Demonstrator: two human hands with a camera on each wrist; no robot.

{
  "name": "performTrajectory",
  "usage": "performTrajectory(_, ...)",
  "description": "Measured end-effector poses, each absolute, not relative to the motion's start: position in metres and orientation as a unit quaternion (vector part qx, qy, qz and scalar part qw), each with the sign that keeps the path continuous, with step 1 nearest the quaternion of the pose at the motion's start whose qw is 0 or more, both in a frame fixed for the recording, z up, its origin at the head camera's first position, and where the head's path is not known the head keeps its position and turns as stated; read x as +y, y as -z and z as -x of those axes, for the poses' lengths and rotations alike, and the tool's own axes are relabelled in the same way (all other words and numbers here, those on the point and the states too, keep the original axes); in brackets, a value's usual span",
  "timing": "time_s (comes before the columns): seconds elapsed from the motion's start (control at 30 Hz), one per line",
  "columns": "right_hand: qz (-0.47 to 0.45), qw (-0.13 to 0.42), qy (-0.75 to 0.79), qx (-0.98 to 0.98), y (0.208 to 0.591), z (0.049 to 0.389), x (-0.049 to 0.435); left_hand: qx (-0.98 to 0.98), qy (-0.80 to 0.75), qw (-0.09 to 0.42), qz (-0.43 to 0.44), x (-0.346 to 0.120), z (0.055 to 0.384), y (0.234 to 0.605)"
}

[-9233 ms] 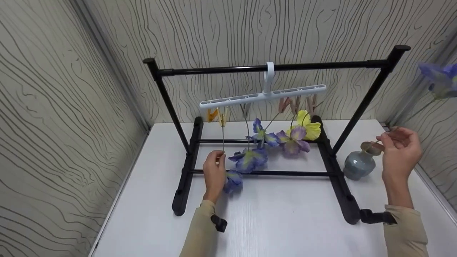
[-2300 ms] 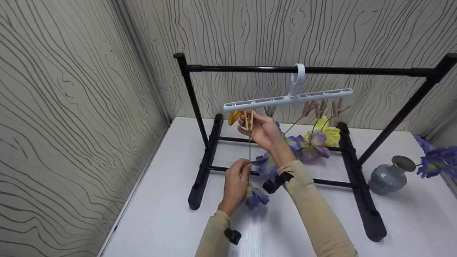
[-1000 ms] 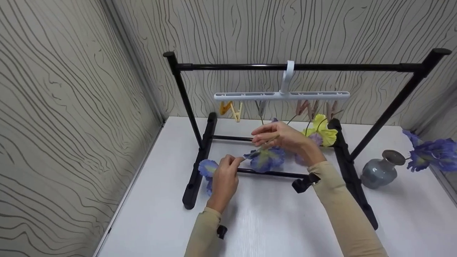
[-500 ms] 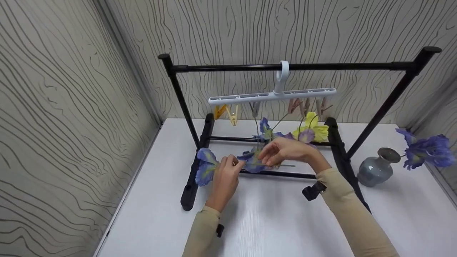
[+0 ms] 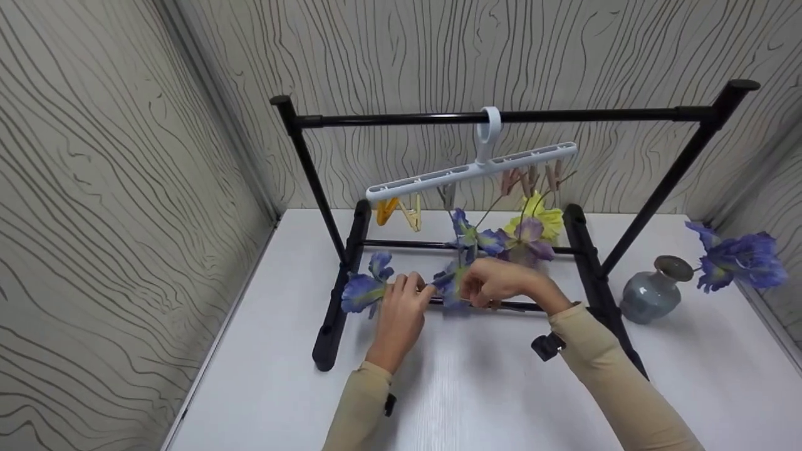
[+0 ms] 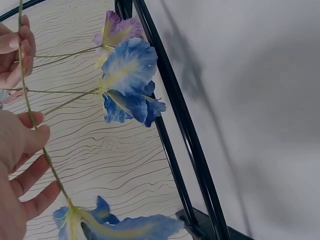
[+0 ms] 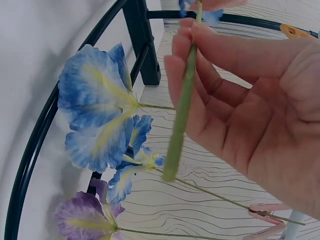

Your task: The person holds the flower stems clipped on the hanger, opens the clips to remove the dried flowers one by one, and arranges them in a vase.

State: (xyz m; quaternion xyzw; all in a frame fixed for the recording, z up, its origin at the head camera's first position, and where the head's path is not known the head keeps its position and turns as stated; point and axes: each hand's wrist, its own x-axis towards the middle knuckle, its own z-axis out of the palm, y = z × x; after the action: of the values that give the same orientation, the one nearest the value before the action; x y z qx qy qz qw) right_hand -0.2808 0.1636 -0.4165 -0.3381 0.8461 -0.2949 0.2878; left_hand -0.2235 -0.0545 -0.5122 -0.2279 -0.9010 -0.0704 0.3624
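Observation:
My left hand (image 5: 401,316) pinches the green stem of a blue artificial iris (image 5: 363,291), close below its bloom, which points left. On the same stem, toward its cut end, my right hand (image 5: 501,282) grips between thumb and fingers; the stem end (image 7: 175,150) sticks out in the right wrist view. The flower lies roughly level, in front of the hanging ones. From a tilted pale-blue hanger (image 5: 426,183) hang several clothespins. Nothing is held in the pale yellow clothespin (image 5: 412,214). Other blue irises (image 5: 479,240), a purple one (image 5: 528,238) and a yellow one (image 5: 551,219) hang upside down.
A black rack (image 5: 401,119) carries the hanger and stands on a white table (image 5: 476,388). To its right is a grey-blue vase (image 5: 651,297) with another blue iris (image 5: 739,260) leaning out. Patterned panels enclose the back and sides.
Earlier the iris hung from the pale yellow clothespin, which my right hand then pinched. The flower has come off it, been lowered and turned level. My right hand earlier held a stem at the vase.

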Motion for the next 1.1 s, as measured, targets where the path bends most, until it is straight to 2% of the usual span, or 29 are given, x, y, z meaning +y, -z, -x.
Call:
performTrajectory(0.27, 0.349, 0.253, 0.273, 0.86, 0.426, 0.273, 0.161, -0.9, 0.055, 0.364, 0.234, -0.05, 0.221, 0.51)
performTrajectory(0.7, 0.382, 0.161, 0.287, 0.863, 0.433, 0.27, 0.171, -0.892, 0.061, 0.384, 0.229, -0.043, 0.22, 0.504)
performTrajectory(1.1, 0.341, 0.093, 0.266, 0.897, 0.438, 0.266, 0.188, -0.889, 0.093, 0.371, 0.253, -0.03, 0.213, 0.507)
